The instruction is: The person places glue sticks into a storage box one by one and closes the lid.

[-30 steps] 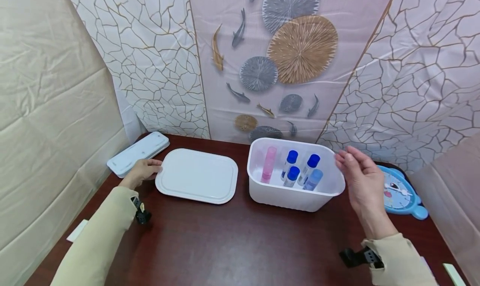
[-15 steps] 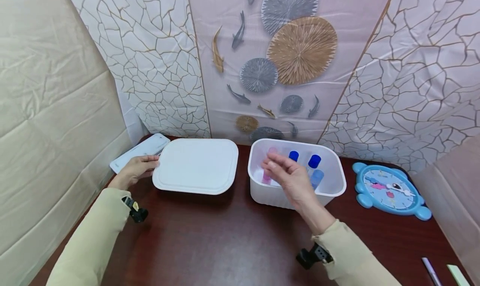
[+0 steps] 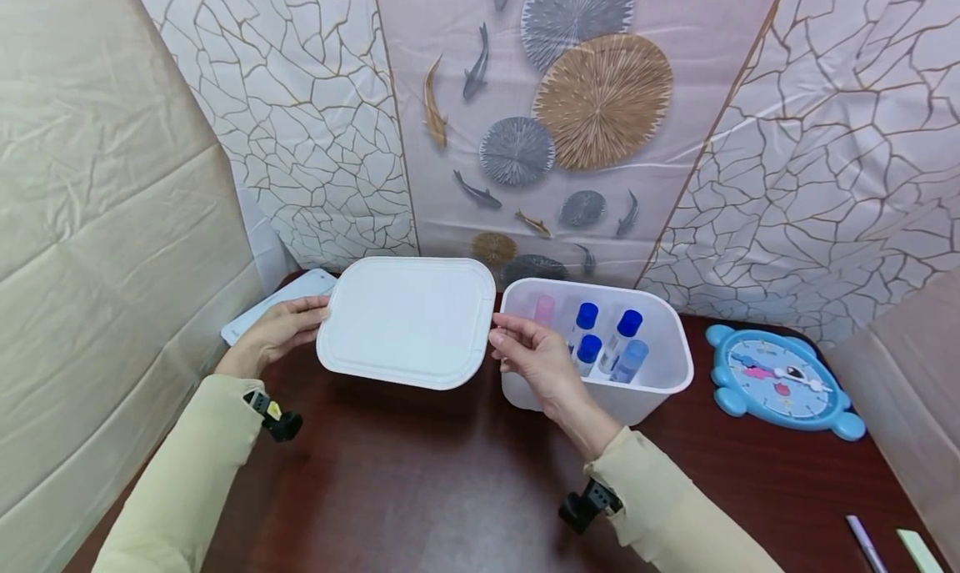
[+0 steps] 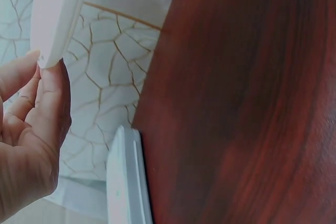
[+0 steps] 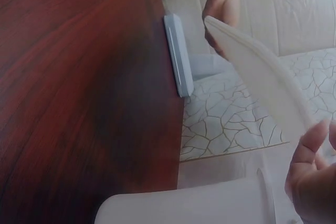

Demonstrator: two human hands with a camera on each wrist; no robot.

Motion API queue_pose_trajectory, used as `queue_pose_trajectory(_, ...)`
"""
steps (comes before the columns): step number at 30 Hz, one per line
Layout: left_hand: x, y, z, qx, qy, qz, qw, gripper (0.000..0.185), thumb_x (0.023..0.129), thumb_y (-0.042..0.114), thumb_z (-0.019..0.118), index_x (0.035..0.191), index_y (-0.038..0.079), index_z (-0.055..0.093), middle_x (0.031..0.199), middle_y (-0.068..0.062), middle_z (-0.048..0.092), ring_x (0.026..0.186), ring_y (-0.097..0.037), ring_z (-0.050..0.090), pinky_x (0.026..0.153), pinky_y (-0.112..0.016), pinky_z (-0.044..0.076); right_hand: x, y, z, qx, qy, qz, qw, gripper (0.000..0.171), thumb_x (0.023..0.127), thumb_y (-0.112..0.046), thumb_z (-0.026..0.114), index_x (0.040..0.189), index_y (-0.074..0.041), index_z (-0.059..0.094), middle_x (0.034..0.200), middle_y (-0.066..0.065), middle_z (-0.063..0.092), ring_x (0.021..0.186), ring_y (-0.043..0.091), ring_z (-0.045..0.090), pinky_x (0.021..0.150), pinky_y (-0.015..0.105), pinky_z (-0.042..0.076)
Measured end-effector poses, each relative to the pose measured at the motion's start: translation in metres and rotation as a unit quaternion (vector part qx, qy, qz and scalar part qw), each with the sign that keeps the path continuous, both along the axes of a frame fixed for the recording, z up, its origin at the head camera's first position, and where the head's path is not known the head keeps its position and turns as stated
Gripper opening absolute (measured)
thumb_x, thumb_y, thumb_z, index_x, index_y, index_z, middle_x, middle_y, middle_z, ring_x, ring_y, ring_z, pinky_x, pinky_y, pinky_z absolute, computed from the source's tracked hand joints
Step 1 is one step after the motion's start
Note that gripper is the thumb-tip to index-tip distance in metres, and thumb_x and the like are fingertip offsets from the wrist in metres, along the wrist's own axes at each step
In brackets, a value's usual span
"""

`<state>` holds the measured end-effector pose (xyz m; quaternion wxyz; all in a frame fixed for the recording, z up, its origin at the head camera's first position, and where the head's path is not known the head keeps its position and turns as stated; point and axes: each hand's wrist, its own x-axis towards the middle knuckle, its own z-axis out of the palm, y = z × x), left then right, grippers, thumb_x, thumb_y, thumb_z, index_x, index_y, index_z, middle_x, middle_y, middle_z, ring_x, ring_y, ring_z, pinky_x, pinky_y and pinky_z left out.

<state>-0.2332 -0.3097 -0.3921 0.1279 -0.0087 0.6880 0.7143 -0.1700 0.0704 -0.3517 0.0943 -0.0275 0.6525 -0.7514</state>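
Head view shows that the white lid (image 3: pixel 406 321) is now lifted off the table (image 3: pixel 420 490) and tilted, while half a second ago it was held by the left hand alone, and one second ago it was lying flat on the wood. The right hand (image 3: pixel 534 363), which was over the open bin (image 3: pixel 660 381) before, has been brought to the right edge of the lid, and this edge is pinched between its thumb and fingers. The left hand (image 3: pixel 279 333) is closed lightly on the left edge, with the thumb on top; in the left wrist view the rim (image 4: pixel 58 19) is seen resting on the fingertips (image 4: pixel 52 85). So the lid is carried by both hands, just to the left of the bin and slightly above its rim, and it is judged that it is being brought toward the bin. The lid is made of thin, smooth white plastic, rectangular with rounded corners and a raised border. The bin is of the same matt, slightly translucent plastic, and blue-capped bottles (image 3: pixel 585 339) and a pink tube (image 3: pixel 543 309) are standing inside it. A flat pale blue case (image 3: pixel 262 310) is lying behind the left hand, and a blue toy clock (image 3: pixel 783 379) is placed well apart on the right. The table is dark, glossy reddish wood.
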Motion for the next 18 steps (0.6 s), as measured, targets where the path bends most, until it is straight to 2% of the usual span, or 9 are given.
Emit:
queue_pose_trajectory(4,0.0,0.009,0.009,0.032,0.002,-0.003,0.9995,0.028,0.095,0.001,0.052,0.089,0.024,0.067,0.086,0.01,0.066,0.078,-0.001,0.062,0.069,-0.017,0.053,-0.001,0.004,0.0,-0.004,-0.008,-0.018,1.0,0.035,0.091,0.0,0.058,0.124,0.011,0.052,0.075,-0.008,0.06,0.063,0.005,0.056,0.055,0.015,0.047)
queue_pose_trajectory(9,0.003,0.021,0.025,0.069,0.003,-0.006,0.9976,0.027,0.094,0.002,0.053,0.089,0.022,0.07,0.087,0.008,0.069,0.08,-0.002,0.064,0.072,-0.016,0.054,0.0,0.02,0.004,-0.021,-0.006,-0.036,0.999,0.03,0.091,0.001,0.056,0.119,0.012,0.053,0.073,-0.005,0.059,0.063,0.005,0.057,0.057,0.015,0.051)
queue_pose_trajectory(14,0.003,0.038,0.041,0.053,0.024,-0.022,0.998,0.024,0.095,0.008,0.055,0.088,0.024,0.072,0.089,0.01,0.069,0.082,-0.001,0.063,0.074,-0.016,0.053,0.001,0.041,0.012,-0.03,-0.001,-0.058,0.998,0.012,0.092,-0.002,0.058,0.099,-0.008,0.065,0.075,-0.005,0.062,0.067,0.006,0.06,0.063,0.018,0.054)
queue_pose_trajectory(18,0.004,0.056,0.052,0.025,0.053,-0.008,0.9982,0.019,0.092,0.013,0.06,0.085,0.025,0.072,0.087,0.01,0.067,0.078,-0.001,0.062,0.071,-0.015,0.053,0.003,0.057,0.019,-0.02,0.017,-0.088,0.996,0.018,0.091,-0.006,0.061,0.084,-0.021,0.068,0.075,-0.007,0.062,0.069,0.005,0.059,0.062,0.017,0.053)
